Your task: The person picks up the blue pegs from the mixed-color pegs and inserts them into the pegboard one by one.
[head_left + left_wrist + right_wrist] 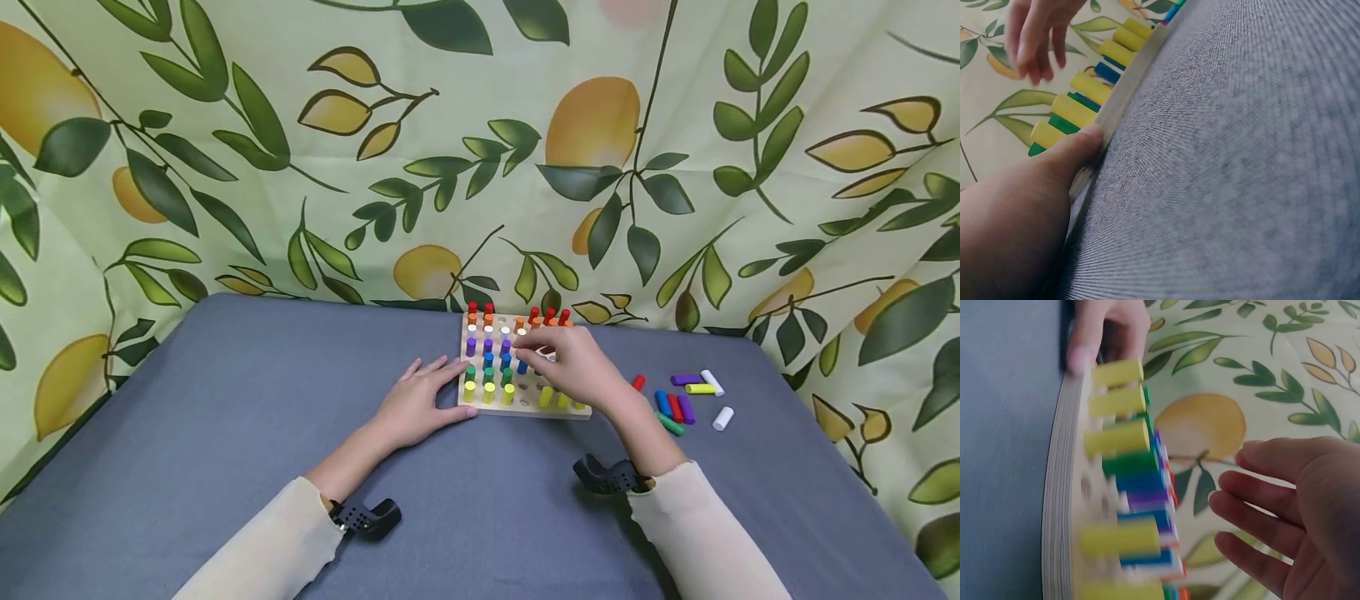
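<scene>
A wooden pegboard (pixel 493 407) stands on the table, with coloured pegs in rows. My left hand (pixel 412 407) rests at its left corner, the thumb against the front edge and the straight, spread fingers along the left side. Over the middle of the board is my right hand (pixel 570 361), its fingertips close above the purple and white pegs. In the right wrist view its fingers (pixel 1260 506) are loosely bent and apart, with no peg showing among them. Yellow pegs (pixel 1074 110) line the front row, green pegs (pixel 1130 464) behind them. Some holes show bare in the front rows.
Loose pegs lie on the grey table (pixel 300 400) right of the board, among them a white peg (pixel 723 418), a yellow peg (pixel 700 388) and a green peg (pixel 670 424). A leaf-and-fruit patterned cloth (pixel 450 167) hangs behind the table.
</scene>
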The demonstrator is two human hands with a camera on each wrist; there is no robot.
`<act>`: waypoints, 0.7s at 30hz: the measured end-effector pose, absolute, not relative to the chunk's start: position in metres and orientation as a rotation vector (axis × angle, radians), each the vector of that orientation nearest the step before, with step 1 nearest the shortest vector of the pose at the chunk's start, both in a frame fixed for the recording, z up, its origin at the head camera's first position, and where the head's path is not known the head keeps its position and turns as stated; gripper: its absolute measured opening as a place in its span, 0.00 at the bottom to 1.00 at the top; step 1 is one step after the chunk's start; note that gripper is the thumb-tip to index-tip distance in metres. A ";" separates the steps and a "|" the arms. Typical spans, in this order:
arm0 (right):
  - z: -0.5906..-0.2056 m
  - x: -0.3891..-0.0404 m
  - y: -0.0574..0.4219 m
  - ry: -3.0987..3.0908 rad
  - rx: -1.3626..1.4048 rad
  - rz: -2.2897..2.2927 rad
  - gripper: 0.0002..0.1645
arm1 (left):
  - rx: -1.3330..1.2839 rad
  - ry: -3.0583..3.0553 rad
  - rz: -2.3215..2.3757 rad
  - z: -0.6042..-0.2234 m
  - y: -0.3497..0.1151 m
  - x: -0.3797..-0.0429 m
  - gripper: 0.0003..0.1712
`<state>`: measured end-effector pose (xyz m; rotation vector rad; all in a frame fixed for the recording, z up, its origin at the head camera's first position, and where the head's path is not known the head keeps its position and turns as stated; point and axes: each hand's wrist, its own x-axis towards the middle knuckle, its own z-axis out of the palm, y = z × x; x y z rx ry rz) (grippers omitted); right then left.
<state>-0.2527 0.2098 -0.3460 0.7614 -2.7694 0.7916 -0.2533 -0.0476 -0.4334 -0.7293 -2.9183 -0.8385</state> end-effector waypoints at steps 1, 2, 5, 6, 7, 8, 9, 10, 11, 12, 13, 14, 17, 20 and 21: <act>-0.345 -0.250 0.216 -2.765 0.760 0.788 0.12 | -0.723 -2.918 -0.837 -0.433 -0.048 -0.254 0.43; -0.344 -0.248 0.224 -2.761 0.751 0.782 0.12 | -0.722 -2.919 -0.833 -0.433 -0.048 -0.254 0.43; -0.344 -0.240 0.247 -2.754 0.710 0.751 0.11 | -0.721 -2.923 -0.831 -0.432 -0.047 -0.254 0.44; -0.344 -0.238 0.255 -2.754 0.699 0.742 0.11 | -0.721 -2.923 -0.830 -0.432 -0.047 -0.254 0.44; -0.345 -0.236 0.264 -2.757 0.688 0.729 0.11 | -0.721 -2.925 -0.830 -0.432 -0.047 -0.254 0.44; -0.346 -0.233 0.272 -2.761 0.676 0.713 0.11 | -0.721 -2.927 -0.829 -0.433 -0.047 -0.254 0.44; -0.346 -0.231 0.280 -2.773 0.661 0.711 0.11 | -0.717 -2.929 -0.830 -0.433 -0.047 -0.253 0.44; -0.347 -0.230 0.287 -2.780 0.644 0.690 0.11 | -0.714 -2.929 -0.832 -0.433 -0.048 -0.253 0.44; -0.347 -0.228 0.295 -2.788 0.631 0.673 0.11 | -0.711 -2.929 -0.830 -0.434 -0.048 -0.253 0.44; -0.347 -0.227 0.302 -2.795 0.619 0.653 0.11 | -0.711 -2.929 -0.830 -0.434 -0.048 -0.253 0.44; -0.348 -0.225 0.309 -2.798 0.610 0.632 0.11 | -0.712 -2.930 -0.831 -0.434 -0.049 -0.252 0.44; -0.348 -0.224 0.316 -2.794 0.603 0.610 0.10 | -0.715 -2.930 -0.833 -0.434 -0.049 -0.252 0.44; -0.351 -0.220 0.335 -2.768 0.577 0.553 0.10 | -0.721 -2.929 -0.838 -0.433 -0.049 -0.252 0.44; -0.358 -0.216 0.350 -2.740 0.539 0.529 0.09 | -0.723 -2.929 -0.838 -0.433 -0.048 -0.252 0.44; -0.360 -0.214 0.354 -2.737 0.520 0.528 0.09 | -0.725 -2.929 -0.837 -0.432 -0.048 -0.252 0.44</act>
